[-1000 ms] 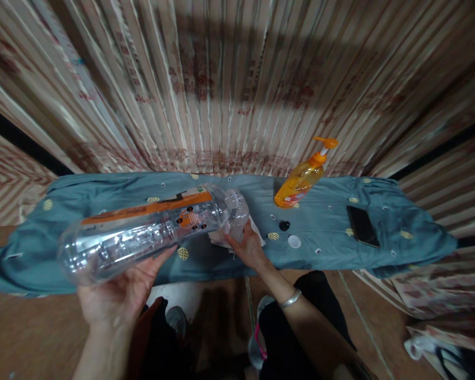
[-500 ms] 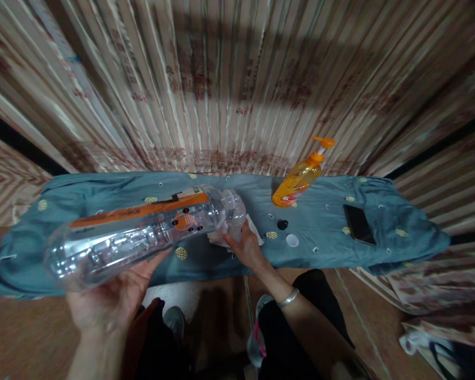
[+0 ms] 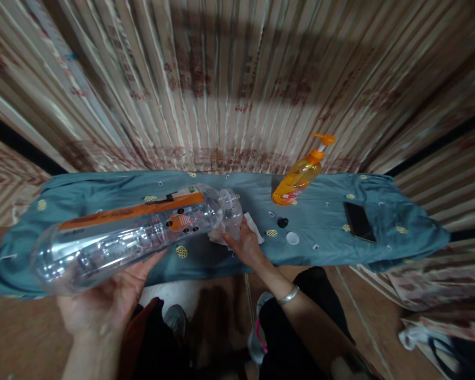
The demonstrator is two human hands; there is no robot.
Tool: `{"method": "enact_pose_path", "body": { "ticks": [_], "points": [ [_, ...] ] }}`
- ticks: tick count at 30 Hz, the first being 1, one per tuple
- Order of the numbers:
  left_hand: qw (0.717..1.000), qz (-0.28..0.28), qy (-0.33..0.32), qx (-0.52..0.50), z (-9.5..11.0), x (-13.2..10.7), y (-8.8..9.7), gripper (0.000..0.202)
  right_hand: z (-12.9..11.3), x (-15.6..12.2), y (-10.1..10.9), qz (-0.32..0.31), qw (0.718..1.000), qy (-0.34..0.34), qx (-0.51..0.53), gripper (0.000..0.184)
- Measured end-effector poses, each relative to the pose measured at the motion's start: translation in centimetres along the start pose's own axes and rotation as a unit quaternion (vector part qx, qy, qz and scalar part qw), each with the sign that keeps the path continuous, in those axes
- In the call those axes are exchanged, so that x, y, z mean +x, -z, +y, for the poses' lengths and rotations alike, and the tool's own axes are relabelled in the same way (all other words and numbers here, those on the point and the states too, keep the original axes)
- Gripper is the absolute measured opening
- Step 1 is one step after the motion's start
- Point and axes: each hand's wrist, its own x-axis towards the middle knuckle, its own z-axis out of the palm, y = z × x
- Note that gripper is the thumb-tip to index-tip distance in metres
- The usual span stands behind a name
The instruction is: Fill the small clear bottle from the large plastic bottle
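A large clear plastic bottle [image 3: 130,232] with an orange label lies almost level over the near edge of a table covered in blue-grey cloth [image 3: 103,182]. My left hand [image 3: 106,301] cups its base end from below, fingers wrapped up around it. My right hand [image 3: 243,244] is closed around the bottle's neck end, with a piece of white tissue [image 3: 221,237] under the fingers. A bracelet sits on my right wrist.
An orange pump bottle [image 3: 298,177] stands at the back of the cloth. A small black cap [image 3: 284,222] and a white cap [image 3: 292,238] lie right of my hand. A dark phone [image 3: 358,220] rests further right. Striped curtains hang behind. My legs and shoes show below.
The bottle's base end and my left hand have drifted left and slightly down. My right hand stays at the neck end.
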Motion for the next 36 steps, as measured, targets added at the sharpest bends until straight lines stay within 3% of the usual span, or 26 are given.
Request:
{"method": "enact_pose_path", "body": {
  "ticks": [4,12,23,30,36],
  "points": [
    [0.994,-0.001,-0.063,0.091,-0.2,-0.1,0.2,0.072,-0.2,0.0,0.0,-0.002,1.0,0.0,-0.018,0.076],
    [0.997,0.052,0.003,0.049,-0.2,0.3,1.7,0.057,-0.2,0.2,0.4,0.003,1.0,-0.016,0.01,0.073],
    [0.995,0.094,-0.017,0.013,0.0,0.5,1.1,0.053,-1.0,0.3,1.2,-0.014,1.0,0.0,-0.01,0.07],
    [0.996,0.079,-0.033,0.012,-0.4,0.5,1.5,0.058,-0.4,0.3,0.9,-0.003,0.999,0.012,-0.04,0.071],
    [0.999,0.044,-0.032,0.0,-0.3,0.5,1.8,0.049,-0.1,0.3,0.7,0.0,0.999,0.013,-0.051,0.07]
  ]
}}
